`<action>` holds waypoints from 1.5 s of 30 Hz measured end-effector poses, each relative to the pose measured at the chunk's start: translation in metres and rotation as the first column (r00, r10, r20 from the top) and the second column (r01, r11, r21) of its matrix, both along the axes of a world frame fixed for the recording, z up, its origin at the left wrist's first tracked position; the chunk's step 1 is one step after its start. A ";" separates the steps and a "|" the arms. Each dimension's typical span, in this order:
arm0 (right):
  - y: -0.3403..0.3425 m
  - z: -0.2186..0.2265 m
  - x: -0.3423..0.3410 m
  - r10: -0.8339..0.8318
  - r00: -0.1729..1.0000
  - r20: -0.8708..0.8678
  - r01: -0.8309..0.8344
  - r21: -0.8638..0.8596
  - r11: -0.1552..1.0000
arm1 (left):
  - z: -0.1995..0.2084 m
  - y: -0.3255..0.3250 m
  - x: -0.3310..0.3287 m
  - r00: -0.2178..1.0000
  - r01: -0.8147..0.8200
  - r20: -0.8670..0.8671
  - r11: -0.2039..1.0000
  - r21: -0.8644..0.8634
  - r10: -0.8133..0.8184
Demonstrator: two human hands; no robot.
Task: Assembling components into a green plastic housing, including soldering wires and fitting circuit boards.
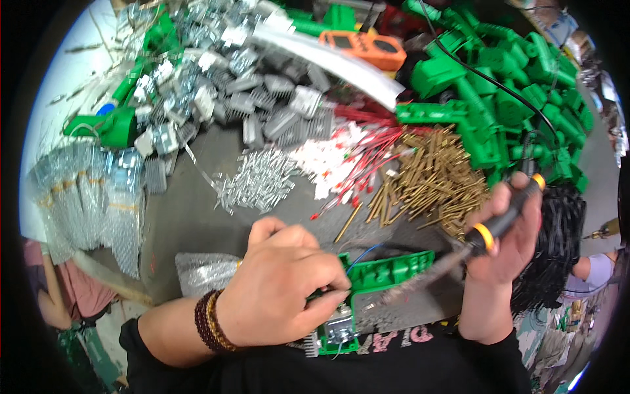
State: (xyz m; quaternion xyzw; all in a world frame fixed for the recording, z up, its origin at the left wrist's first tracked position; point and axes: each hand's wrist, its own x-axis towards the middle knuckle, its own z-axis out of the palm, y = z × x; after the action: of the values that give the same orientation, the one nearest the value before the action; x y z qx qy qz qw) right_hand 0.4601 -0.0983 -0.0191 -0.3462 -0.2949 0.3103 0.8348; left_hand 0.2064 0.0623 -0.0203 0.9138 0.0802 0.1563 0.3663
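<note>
My right hand point(502, 243) grips a corded soldering iron point(502, 220) by its black handle with orange rings. The iron's shaft slants down to the left and is smeared by motion. In front of my body lies an opened green plastic housing point(392, 270), with a thin blue wire point(364, 255) at its upper edge. My left hand point(285, 285) is closed over the housing's left part, thumb and fingers pinched together; what they hold is hidden. Just below these fingertips sits a shiny metal part point(340, 326) in the housing's lower section, beside grey fins.
Behind my hands lie piles of brass strips point(426, 177), red-wired white connectors point(335, 157), small metal pieces point(259, 180) and grey heat sinks point(289, 118). Green housings point(492, 85) heap at the far right. An orange meter point(367, 49) stands behind; bubble-wrap bags point(92, 197) lie left.
</note>
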 end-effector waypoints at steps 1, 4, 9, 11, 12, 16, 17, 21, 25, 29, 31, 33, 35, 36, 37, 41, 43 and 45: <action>-0.006 0.013 0.002 -0.050 0.994 0.094 0.043 0.073 0.996 | -0.001 0.001 -0.001 1.000 -0.002 -0.022 1.000 -0.001 0.002; -0.012 0.054 0.023 -0.255 0.800 0.543 0.180 0.188 0.966 | -0.006 -0.001 -0.002 1.000 -0.026 0.001 0.999 -0.039 0.026; 0.084 0.064 0.058 -0.290 0.395 0.872 0.410 0.115 0.905 | -0.008 -0.001 -0.011 0.999 -0.038 0.013 0.999 -0.008 0.039; 0.116 0.057 0.092 -0.263 0.386 0.884 0.443 0.073 0.894 | -0.006 0.000 -0.006 0.999 -0.025 0.028 1.000 -0.002 0.025; 0.127 0.054 0.110 -0.253 0.363 0.897 0.478 0.053 0.877 | -0.004 -0.001 -0.003 0.999 -0.020 0.029 1.000 -0.004 0.020; 0.152 0.061 0.151 -0.197 0.378 0.905 0.479 -0.009 0.878 | -0.003 -0.001 0.002 0.999 -0.001 0.046 1.000 0.000 0.001; 0.155 0.064 0.145 -0.157 0.455 0.877 0.413 -0.051 0.909 | -0.003 -0.002 -0.002 0.999 -0.031 0.027 1.000 -0.004 0.031; 0.146 0.075 0.137 -0.119 0.382 0.917 0.441 -0.068 0.895 | -0.005 -0.001 -0.004 0.998 -0.031 0.052 0.999 -0.026 0.032; 0.158 0.049 0.149 0.060 0.385 0.921 0.356 -0.208 0.911 | -0.007 -0.002 -0.005 0.998 -0.035 0.048 0.999 -0.006 0.035; 0.144 0.044 0.172 0.179 0.166 0.970 0.544 -0.241 0.803 | -0.003 -0.002 -0.003 1.000 -0.004 0.026 1.000 -0.001 0.004; 0.124 0.060 0.178 0.021 0.115 0.993 0.597 -0.086 0.798 | -0.002 -0.003 0.002 0.998 0.006 0.060 1.000 0.008 -0.006; 0.105 0.074 0.149 -0.144 0.174 0.974 0.607 0.009 0.794 | -0.004 -0.004 0.001 0.999 -0.017 0.042 1.000 0.000 0.017; 0.081 0.077 0.069 -0.165 0.381 0.910 0.445 -0.024 0.895 | -0.010 -0.001 -0.006 0.998 -0.038 0.048 0.999 -0.012 0.039; 0.056 0.076 0.035 -0.116 0.365 0.924 0.421 -0.053 0.905 | -0.010 -0.001 -0.006 0.998 -0.025 0.050 0.999 -0.019 0.026; 0.034 0.067 0.012 0.004 0.327 0.945 0.178 -0.066 0.982 | -0.010 -0.001 -0.005 0.998 -0.015 0.058 1.000 -0.018 0.016; -0.008 0.017 -0.055 0.200 -0.149 0.968 -0.061 -0.211 0.976 | -0.002 -0.001 0.001 0.999 -0.007 0.038 1.000 0.002 0.007; -0.008 -0.007 -0.070 0.160 -0.099 0.982 -0.132 -0.172 0.976 | -0.002 -0.002 0.000 1.000 -0.010 0.030 1.000 0.007 0.010; -0.007 -0.022 -0.078 0.164 -0.058 0.985 -0.098 -0.169 0.981 | -0.003 -0.002 -0.001 1.000 -0.011 0.025 1.000 0.014 0.011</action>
State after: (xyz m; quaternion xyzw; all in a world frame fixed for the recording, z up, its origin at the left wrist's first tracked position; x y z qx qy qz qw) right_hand 0.3825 -0.1051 -0.0412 -0.4522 -0.8301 0.0497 0.3225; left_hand 0.2054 0.0606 -0.0235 0.9138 0.0796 0.1700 0.3601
